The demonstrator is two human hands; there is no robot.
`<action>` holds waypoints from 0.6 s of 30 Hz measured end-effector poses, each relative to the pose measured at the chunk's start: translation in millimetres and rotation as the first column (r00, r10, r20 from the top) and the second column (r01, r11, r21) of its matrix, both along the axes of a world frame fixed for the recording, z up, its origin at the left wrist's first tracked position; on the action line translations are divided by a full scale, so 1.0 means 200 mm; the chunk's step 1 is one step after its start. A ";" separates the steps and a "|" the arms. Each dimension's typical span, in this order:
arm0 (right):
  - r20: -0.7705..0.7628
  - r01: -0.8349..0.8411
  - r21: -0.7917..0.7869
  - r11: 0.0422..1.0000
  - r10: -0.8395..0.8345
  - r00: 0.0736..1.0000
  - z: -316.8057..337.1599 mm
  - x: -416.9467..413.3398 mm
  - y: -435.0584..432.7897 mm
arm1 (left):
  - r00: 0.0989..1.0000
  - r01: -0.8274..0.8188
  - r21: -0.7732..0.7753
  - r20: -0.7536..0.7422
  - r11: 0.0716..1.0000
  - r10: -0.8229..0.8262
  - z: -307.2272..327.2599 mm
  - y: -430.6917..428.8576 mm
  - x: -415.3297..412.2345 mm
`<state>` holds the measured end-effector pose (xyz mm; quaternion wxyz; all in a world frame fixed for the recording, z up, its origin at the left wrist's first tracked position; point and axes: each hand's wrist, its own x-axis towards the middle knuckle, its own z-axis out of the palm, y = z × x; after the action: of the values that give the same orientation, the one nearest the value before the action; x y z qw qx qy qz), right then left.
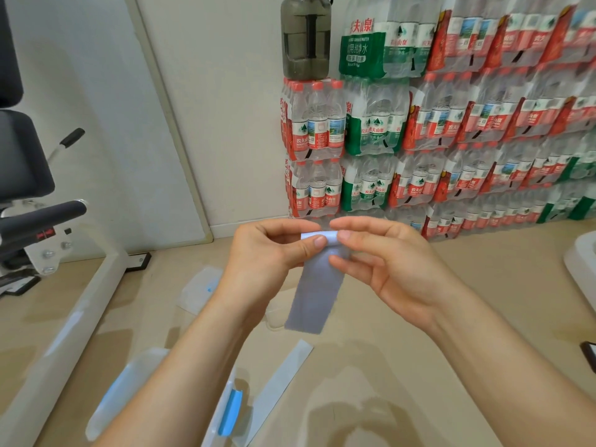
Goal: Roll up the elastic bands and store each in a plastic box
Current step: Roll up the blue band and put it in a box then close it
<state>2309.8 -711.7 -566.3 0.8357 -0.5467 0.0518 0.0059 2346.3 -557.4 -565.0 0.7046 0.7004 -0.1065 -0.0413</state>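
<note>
Beyond the near forearms (193, 366) — pinching the rolled top edge of the grey elastic band (316, 291) between left hand (267, 253) and right hand (387, 262), dangling its tail above the floor.

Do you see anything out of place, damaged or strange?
Nothing stands out. The grey band hangs straight from the left hand and right hand, its top edge rolled over. Another band lies flat on the floor beside a plastic box, not yet rolled.

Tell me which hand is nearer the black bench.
Left. The left hand sits right of the bench; the right hand lies farther right. Both pinch the band.
</note>
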 end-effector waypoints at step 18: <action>0.104 0.160 -0.297 0.941 -0.134 0.985 -0.02 0.01 -0.01 | 0.998 0.059 0.028 0.017 0.998 -0.059 -0.01 -0.01 0.01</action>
<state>2311.2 -714.3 -570.8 0.7409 -0.6634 0.0584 -0.0870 2347.3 -558.5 -566.6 0.6926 0.7067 -0.1326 -0.0574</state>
